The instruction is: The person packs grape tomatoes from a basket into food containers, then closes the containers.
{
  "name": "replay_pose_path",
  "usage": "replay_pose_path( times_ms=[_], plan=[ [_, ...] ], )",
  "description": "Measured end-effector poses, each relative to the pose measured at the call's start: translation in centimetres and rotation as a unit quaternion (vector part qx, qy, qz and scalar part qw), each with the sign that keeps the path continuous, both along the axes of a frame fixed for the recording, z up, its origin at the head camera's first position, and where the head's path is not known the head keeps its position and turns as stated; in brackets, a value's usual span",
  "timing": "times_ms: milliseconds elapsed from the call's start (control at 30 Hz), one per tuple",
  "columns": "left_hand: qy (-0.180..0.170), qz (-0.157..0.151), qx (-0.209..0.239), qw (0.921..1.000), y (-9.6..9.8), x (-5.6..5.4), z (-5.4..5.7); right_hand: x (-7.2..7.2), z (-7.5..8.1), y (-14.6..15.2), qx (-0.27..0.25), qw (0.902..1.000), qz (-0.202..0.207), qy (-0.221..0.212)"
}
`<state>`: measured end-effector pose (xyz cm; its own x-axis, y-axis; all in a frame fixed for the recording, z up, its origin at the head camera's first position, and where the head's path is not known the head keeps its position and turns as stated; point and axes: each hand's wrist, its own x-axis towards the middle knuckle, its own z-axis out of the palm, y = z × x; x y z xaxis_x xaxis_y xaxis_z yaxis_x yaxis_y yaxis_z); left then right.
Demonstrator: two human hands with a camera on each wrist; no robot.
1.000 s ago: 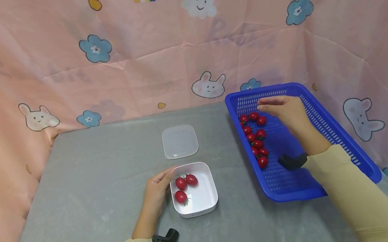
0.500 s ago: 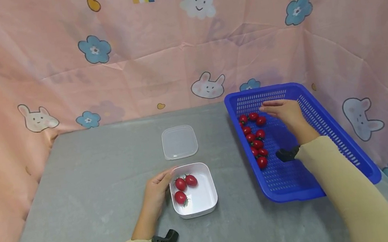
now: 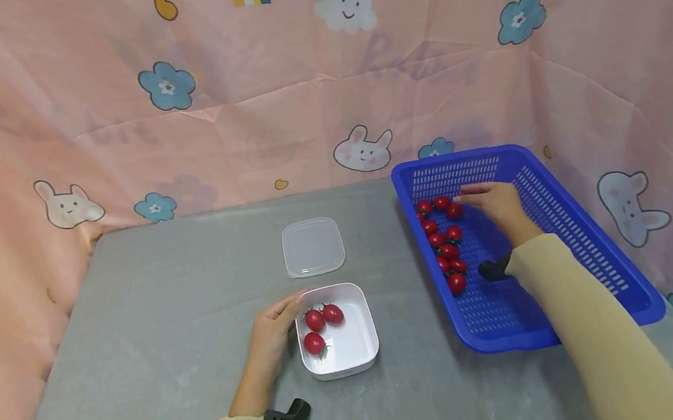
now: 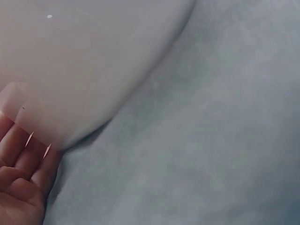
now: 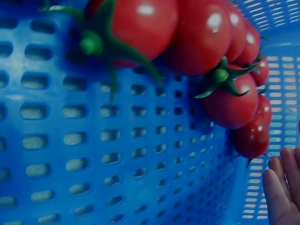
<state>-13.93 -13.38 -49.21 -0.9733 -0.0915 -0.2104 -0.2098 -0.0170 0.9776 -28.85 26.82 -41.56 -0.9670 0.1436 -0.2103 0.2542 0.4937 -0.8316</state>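
Observation:
In the head view my left hand (image 3: 272, 332) lies against the back left corner of a white plastic box (image 3: 356, 335). Its fingers (image 4: 44, 164) touch the box's outer wall in the left wrist view. Three cherry tomatoes (image 3: 314, 321) with green stems lie on the left side of the box. My right hand (image 3: 499, 210) is inside a blue perforated basket (image 3: 469, 343), fingertips close to the rear tomatoes and fingers extended, holding nothing visible. Several cherry tomatoes (image 3: 449, 252) line the basket's left wall; the right wrist view shows them large, with a tomato (image 5: 232, 103) in mid-row.
Behind the white box a translucent square lid (image 3: 313, 247) lies flat on the grey tabletop (image 3: 178, 316). A patterned pink cloth (image 3: 237, 131) hangs behind and beside the table. The basket's raised rim surrounds my right hand.
My right hand has lowered and come slightly towards me within the basket, nearing the rear tomatoes. The left hand, box and lid have stayed put.

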Motion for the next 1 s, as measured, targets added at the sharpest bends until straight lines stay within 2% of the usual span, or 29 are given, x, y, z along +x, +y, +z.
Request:
replay_pose_path(
  times_ms=[267,467,700,1000],
  plan=[
    [0.001,-0.002,-0.001,1.0000,0.0,0.0,-0.1,-0.1,-0.6,0.1,0.018,0.9996,0.002,-0.022],
    [0.003,-0.003,-0.002,1.0000,0.0,0.0,0.0,-0.3,-1.0,-0.1,0.008,0.9996,-0.008,-0.025],
    [0.005,-0.009,-0.004,0.9999,0.0,0.1,0.1,-0.3,-1.5,-0.4,0.062,0.9975,0.007,-0.034],
    [0.005,-0.006,-0.008,0.9999,0.0,0.1,0.2,-0.2,-1.4,-0.6,0.076,0.9960,0.025,-0.040]
  ],
)
